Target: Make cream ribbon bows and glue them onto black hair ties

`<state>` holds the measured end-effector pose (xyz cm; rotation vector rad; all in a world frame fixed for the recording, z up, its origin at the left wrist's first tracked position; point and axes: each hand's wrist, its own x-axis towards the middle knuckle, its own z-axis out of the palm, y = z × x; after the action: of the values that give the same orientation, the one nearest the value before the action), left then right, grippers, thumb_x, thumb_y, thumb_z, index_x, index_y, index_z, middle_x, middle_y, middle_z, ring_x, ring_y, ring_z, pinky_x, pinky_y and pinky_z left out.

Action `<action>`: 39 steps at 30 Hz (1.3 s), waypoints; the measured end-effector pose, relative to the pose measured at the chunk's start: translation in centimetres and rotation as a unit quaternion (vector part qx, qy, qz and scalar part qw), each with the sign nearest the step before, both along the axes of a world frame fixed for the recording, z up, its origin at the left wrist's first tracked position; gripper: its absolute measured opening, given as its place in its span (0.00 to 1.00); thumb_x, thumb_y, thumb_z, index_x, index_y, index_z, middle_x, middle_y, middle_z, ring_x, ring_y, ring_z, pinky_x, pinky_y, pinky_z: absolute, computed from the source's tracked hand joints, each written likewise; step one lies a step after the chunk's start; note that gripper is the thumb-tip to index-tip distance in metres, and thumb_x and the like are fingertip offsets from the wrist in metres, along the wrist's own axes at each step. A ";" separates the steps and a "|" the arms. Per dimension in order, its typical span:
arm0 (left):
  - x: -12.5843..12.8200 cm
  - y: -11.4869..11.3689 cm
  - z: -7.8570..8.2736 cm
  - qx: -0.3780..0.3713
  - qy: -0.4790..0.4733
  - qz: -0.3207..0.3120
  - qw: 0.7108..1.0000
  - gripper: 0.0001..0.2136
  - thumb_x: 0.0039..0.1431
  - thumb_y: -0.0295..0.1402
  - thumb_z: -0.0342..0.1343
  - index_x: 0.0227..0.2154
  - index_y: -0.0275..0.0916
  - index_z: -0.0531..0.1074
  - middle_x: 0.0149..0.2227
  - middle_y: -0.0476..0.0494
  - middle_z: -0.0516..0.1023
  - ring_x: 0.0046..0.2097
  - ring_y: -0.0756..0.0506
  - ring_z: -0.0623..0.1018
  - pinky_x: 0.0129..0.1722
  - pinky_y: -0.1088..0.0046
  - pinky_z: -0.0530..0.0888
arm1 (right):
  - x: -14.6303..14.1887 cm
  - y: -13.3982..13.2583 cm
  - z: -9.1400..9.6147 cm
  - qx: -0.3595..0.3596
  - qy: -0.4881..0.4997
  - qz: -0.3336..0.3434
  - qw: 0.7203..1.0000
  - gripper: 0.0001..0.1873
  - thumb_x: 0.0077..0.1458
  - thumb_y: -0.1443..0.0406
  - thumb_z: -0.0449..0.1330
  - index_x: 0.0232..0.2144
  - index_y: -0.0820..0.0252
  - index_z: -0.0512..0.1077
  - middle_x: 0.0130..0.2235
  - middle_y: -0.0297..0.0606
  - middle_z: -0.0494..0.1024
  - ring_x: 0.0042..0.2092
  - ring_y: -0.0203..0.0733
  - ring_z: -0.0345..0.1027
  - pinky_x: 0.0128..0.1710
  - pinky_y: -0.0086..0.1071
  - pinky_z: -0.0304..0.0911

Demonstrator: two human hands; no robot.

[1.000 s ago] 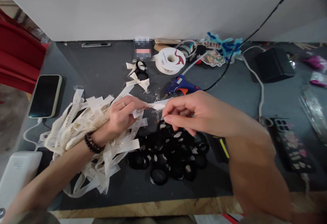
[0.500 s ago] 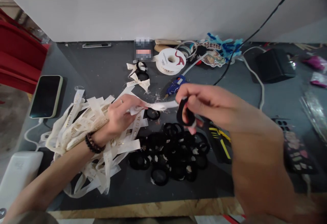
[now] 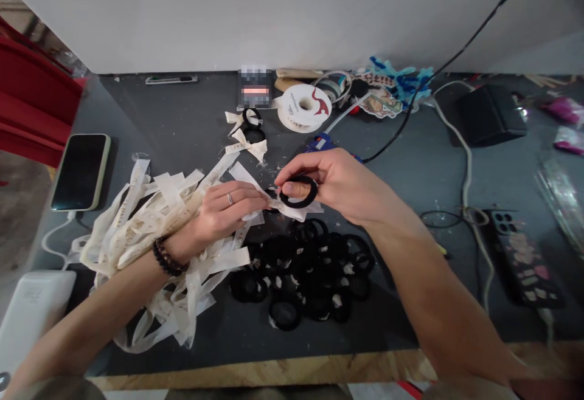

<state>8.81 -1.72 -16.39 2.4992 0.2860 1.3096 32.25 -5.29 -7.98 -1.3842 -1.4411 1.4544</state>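
Observation:
My left hand pinches a folded cream ribbon piece above the dark table mat. Its wrist rests on a heap of cut cream ribbon strips. My right hand pinches a black hair tie and holds it against the ribbon piece, close to my left fingertips. Just below both hands lies a pile of black hair ties. Two finished ribbon bows on black ties lie farther back.
A blue glue gun peeks out behind my right hand, its black cord running up right. A white ribbon spool sits at the back. One phone lies left, another phone right, a black box back right, a white power bank front left.
My right hand picked a black hair tie from the pile and brought it left to the ribbon piece in my left hand. The left hand stayed in place.

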 end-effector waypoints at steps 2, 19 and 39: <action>0.0 0.0 0.2 -0.004 -0.001 -0.004 1.000 0.06 0.69 0.28 0.58 0.45 0.36 0.77 0.41 0.40 0.85 0.45 0.44 0.84 0.47 0.67 0.82 | 0.0 0.1 -0.6 0.005 -0.003 0.006 1.000 0.09 0.49 0.61 0.73 0.32 0.59 0.82 0.35 0.37 0.83 0.37 0.40 0.76 0.41 0.34 0.70; 0.0 -0.1 0.1 -0.027 -0.014 -0.011 0.999 0.06 0.68 0.27 0.59 0.46 0.37 0.77 0.41 0.40 0.85 0.44 0.44 0.84 0.48 0.65 0.83 | -0.7 0.5 -1.0 -0.061 -0.052 0.031 0.996 0.05 0.47 0.67 0.65 0.31 0.58 0.80 0.34 0.34 0.83 0.37 0.39 0.74 0.42 0.33 0.66; 0.5 0.1 0.4 -0.065 -0.031 -0.027 0.997 0.06 0.65 0.25 0.63 0.43 0.38 0.78 0.38 0.43 0.85 0.41 0.44 0.85 0.45 0.65 0.83 | -1.4 0.2 -0.6 0.019 -0.248 0.081 0.965 0.05 0.57 0.66 0.64 0.34 0.58 0.82 0.32 0.35 0.84 0.35 0.40 0.74 0.36 0.31 0.61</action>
<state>9.27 -1.66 -15.99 2.3382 0.2796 1.3012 30.81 -5.13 -8.56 -1.7201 -1.9191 1.2129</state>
